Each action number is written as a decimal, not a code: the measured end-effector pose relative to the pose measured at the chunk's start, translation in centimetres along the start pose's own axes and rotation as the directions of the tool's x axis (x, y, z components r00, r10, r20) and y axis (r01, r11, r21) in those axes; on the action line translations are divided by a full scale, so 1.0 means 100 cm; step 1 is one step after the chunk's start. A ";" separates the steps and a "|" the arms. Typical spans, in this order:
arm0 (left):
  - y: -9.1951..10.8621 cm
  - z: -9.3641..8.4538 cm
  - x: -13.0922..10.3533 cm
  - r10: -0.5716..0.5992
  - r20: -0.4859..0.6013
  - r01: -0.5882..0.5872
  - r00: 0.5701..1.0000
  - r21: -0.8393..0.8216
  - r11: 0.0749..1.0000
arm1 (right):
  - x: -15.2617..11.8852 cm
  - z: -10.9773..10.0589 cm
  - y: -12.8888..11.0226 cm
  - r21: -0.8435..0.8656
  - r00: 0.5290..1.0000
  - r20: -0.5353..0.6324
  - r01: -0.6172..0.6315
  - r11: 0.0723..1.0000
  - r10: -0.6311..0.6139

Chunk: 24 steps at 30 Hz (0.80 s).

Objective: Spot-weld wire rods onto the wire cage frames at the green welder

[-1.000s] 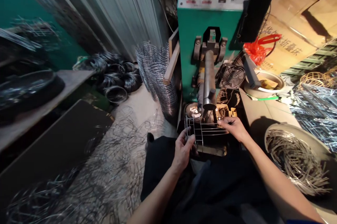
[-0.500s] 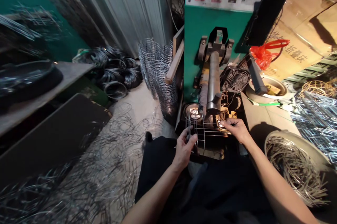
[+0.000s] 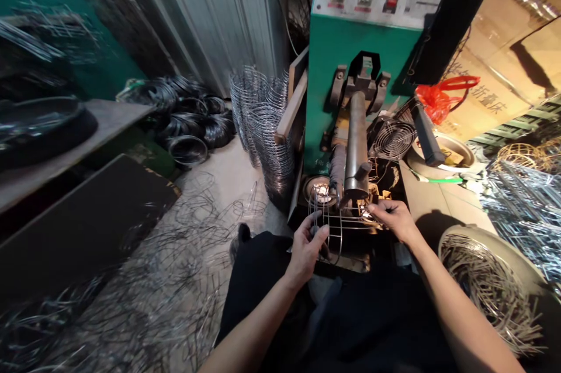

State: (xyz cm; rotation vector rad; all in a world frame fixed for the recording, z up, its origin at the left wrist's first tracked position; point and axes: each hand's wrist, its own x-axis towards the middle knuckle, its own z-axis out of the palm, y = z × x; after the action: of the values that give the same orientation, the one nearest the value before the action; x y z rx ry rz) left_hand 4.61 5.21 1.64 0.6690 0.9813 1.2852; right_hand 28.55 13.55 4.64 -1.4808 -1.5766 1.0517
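Observation:
A curved wire frame (image 3: 335, 235) lies below the steel cylinder (image 3: 357, 139) of a green machine (image 3: 324, 45). My left hand (image 3: 307, 244) is closed on the frame's left part, thumb and fingers around its wires. At the frame's right end, my right hand (image 3: 392, 218) pinches something small that I cannot make out, close under the cylinder's tip. The lower parts of the machine hide where the frame's wires meet.
Stacked wire rings (image 3: 272, 139) stand left of the machine. A basin of short wires (image 3: 491, 297) is at the lower right, near a pile of shiny rods (image 3: 526, 203). Loose wires (image 3: 175, 279) litter the floor. A black panel (image 3: 447, 40) juts out at the upper right.
The view has tilted slightly, so the machine appears a little lower. Both hands keep nearly the same place at the wire frame, which has shifted slightly.

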 end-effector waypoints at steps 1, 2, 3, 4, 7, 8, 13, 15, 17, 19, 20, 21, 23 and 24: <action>0.000 0.000 0.000 -0.009 -0.001 0.009 1.000 -0.002 1.000 | 0.000 0.000 -0.001 -0.008 1.000 0.003 0.005 1.000 -0.005; -0.001 0.000 0.000 -0.017 -0.002 0.017 1.000 -0.005 1.000 | 0.000 -0.001 -0.001 -0.017 1.000 0.008 0.009 1.000 -0.009; -0.001 0.000 0.000 -0.022 -0.004 0.022 1.000 -0.009 1.000 | -0.001 0.000 -0.001 -0.026 1.000 0.014 0.017 1.000 -0.016; -0.002 0.000 0.000 -0.023 -0.005 0.023 1.000 -0.015 1.000 | -0.002 0.000 -0.001 -0.032 0.999 0.007 0.033 0.999 -0.032; -0.002 -0.001 0.000 -0.015 -0.007 0.015 1.000 -0.030 0.999 | -0.011 0.002 0.003 -0.050 0.981 -0.132 0.137 0.989 -0.142; -0.002 -0.001 0.000 -0.012 -0.004 0.012 1.000 -0.029 1.000 | -0.016 0.002 0.006 -0.068 0.964 -0.183 0.185 0.980 -0.195; 0.001 -0.004 0.001 -0.017 0.034 0.017 0.999 -0.002 1.000 | -0.037 0.005 0.020 -0.209 0.912 -0.096 0.373 0.904 -0.398; 0.000 -0.004 0.002 -0.008 0.016 0.008 1.000 -0.006 1.000 | -0.040 0.008 0.021 -0.227 0.911 -0.109 0.367 0.902 -0.398; -0.001 -0.003 0.003 0.003 -0.012 -0.003 1.000 -0.016 1.000 | -0.041 0.012 0.018 -0.211 0.910 -0.167 0.343 0.916 -0.379; -0.002 -0.001 0.002 0.007 -0.028 -0.007 1.000 -0.027 1.000 | -0.041 0.016 0.013 -0.196 0.908 -0.203 0.330 0.923 -0.368; -0.002 0.000 0.002 0.007 -0.032 -0.008 0.999 -0.032 0.999 | -0.040 0.018 0.011 -0.202 0.906 -0.209 0.329 0.923 -0.369; -0.003 0.001 0.001 0.010 -0.035 -0.011 0.999 -0.035 0.999 | -0.040 0.019 0.009 -0.214 0.903 -0.212 0.330 0.920 -0.373; -0.002 0.001 0.001 0.020 -0.041 -0.022 0.999 -0.034 0.999 | -0.038 0.022 0.007 -0.227 0.900 -0.214 0.333 0.915 -0.381; -0.002 0.001 0.001 0.026 -0.042 -0.027 0.999 -0.032 0.999 | -0.036 0.023 0.007 -0.226 0.899 -0.213 0.337 0.914 -0.384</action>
State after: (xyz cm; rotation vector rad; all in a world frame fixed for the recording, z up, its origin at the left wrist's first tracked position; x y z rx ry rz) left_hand 4.81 5.29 1.49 0.6341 0.9859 1.3404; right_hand 27.08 9.76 3.17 -1.3077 -1.7104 0.4927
